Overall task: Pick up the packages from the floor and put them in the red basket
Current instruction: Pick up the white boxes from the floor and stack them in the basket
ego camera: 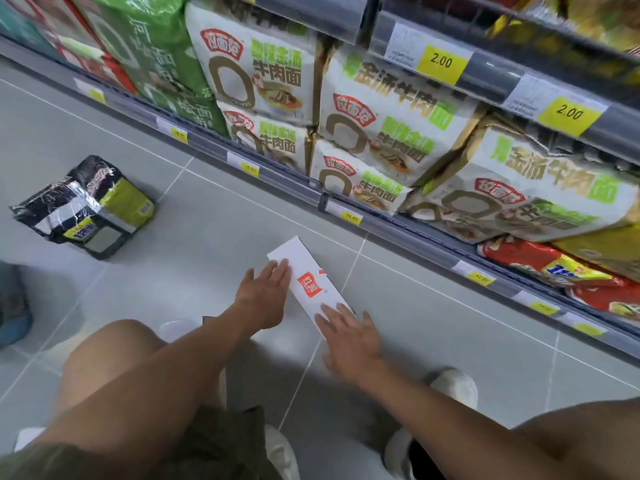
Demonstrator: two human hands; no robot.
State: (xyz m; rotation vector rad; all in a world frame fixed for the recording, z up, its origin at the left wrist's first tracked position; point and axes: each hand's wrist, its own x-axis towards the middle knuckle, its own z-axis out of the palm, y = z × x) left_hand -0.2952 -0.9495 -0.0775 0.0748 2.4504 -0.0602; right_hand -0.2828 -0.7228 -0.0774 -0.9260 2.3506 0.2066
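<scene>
— What's on the floor of the supermarket aisle?

— A long white package (pixel 308 282) with a red square logo lies flat on the grey tiled floor (pixel 207 209), angled from 11 o'clock to 5 o'clock, just in front of the bottom shelf rail (pixel 398 225).

— And the hands?

— Both rest on it. The left hand (pixel 265 292) lies along its 9 o'clock edge, fingers together and flat, tips near the far end. The right hand (pixel 349 336) covers the near end at 5 o'clock, fingers spread. Neither is closed around the package.

— Anything else down there?

— A black-and-green multipack of noodles (pixel 83 206) sits well apart at 10 o'clock. White-and-green noodle bags (pixel 391 133) fill the shelf at 12 to 2 o'clock, under yellow price tags (pixel 440 60) reading 2.00. The person's bare knees and pale shoes (pixel 457 384) frame the bottom.
</scene>
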